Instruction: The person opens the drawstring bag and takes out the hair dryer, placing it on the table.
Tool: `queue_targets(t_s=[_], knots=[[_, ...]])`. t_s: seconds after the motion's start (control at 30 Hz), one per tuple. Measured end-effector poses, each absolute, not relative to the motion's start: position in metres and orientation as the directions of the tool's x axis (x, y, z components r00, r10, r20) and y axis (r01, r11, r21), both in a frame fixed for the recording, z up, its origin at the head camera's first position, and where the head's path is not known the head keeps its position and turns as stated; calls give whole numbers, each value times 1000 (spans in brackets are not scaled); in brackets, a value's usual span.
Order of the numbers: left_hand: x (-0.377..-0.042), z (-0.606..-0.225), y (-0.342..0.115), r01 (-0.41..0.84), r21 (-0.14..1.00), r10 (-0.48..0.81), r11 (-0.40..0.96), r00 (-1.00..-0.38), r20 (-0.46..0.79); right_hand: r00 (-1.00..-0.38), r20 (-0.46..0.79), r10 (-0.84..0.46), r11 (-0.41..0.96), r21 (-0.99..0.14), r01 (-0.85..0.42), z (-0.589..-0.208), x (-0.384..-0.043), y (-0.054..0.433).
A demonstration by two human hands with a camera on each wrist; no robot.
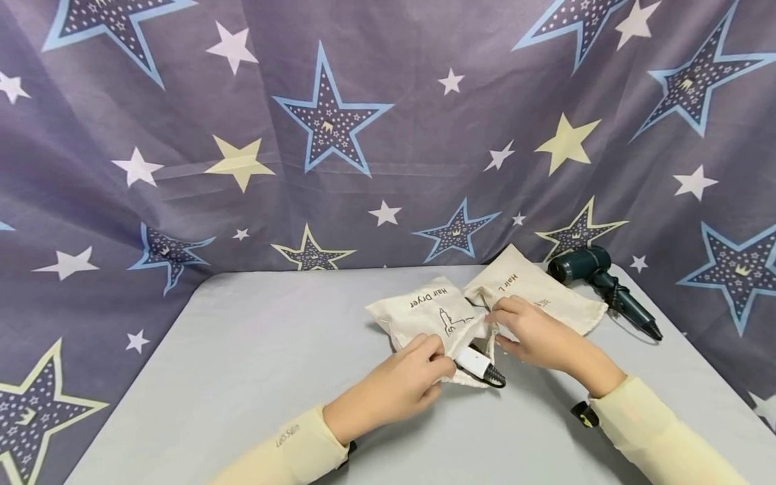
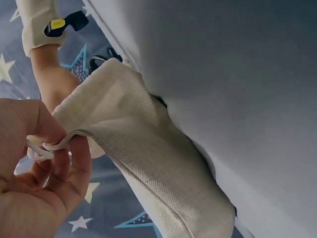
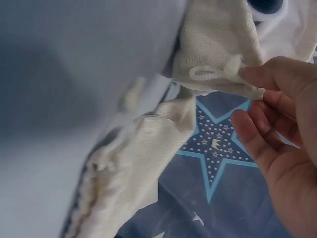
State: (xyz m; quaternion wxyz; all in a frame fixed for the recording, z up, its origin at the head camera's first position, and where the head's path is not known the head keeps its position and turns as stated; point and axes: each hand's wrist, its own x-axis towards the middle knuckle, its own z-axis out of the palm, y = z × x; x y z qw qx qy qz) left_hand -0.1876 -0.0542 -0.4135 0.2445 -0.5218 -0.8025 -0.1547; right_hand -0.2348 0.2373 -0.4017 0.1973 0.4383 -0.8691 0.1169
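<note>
A cream drawstring bag printed "Hair Dryer" (image 1: 418, 313) lies at the middle right of the table. Out of its mouth pokes a white handle (image 1: 474, 362) with a black cord end. My left hand (image 1: 403, 380) pinches the near side of the mouth; in the left wrist view its fingers hold the hem by a white drawstring (image 2: 42, 150). On the other side, my right hand (image 1: 536, 333) pinches the bag's edge between thumb and fingers, beside a drawstring loop (image 3: 205, 73). Most of whatever the handle belongs to is hidden inside the bag.
Behind my right hand lies a second cream bag (image 1: 527, 286), its print partly covered. A dark green hair dryer (image 1: 583, 264) with its cord wound on the handle lies at the table's back right. A star-patterned curtain (image 1: 376, 135) hangs behind the grey table (image 1: 267, 350).
</note>
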Motion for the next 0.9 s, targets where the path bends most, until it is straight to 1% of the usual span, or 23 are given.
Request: queue_targets(t_s=[0.17, 0.3, 0.43, 0.67, 0.8, 0.9], knots=[[-184, -413, -55, 916, -23, 799, 401, -337, 499, -521, 443, -730, 583, 6, -812, -409, -229, 240], [-183, -411, -56, 914, -2, 819, 406, -362, 446, -511, 427, -746, 575, 25, -818, -412, -222, 241], [-182, -410, -57, 914, 22, 831, 406, -379, 406, -520, 390, -760, 576, 33, -816, -412, -214, 243], [-182, -410, -56, 925, 13, 837, 379, -349, 422, -562, 384, -732, 613, 14, -790, -405, -199, 245], [-182, -412, -56, 928, -7, 835, 373, -332, 439, -576, 349, -739, 609, -19, -793, -405, -188, 237], [-182, -411, -56, 927, -13, 833, 374, -330, 443, -592, 353, -725, 624, -28, -781, -407, -178, 228]])
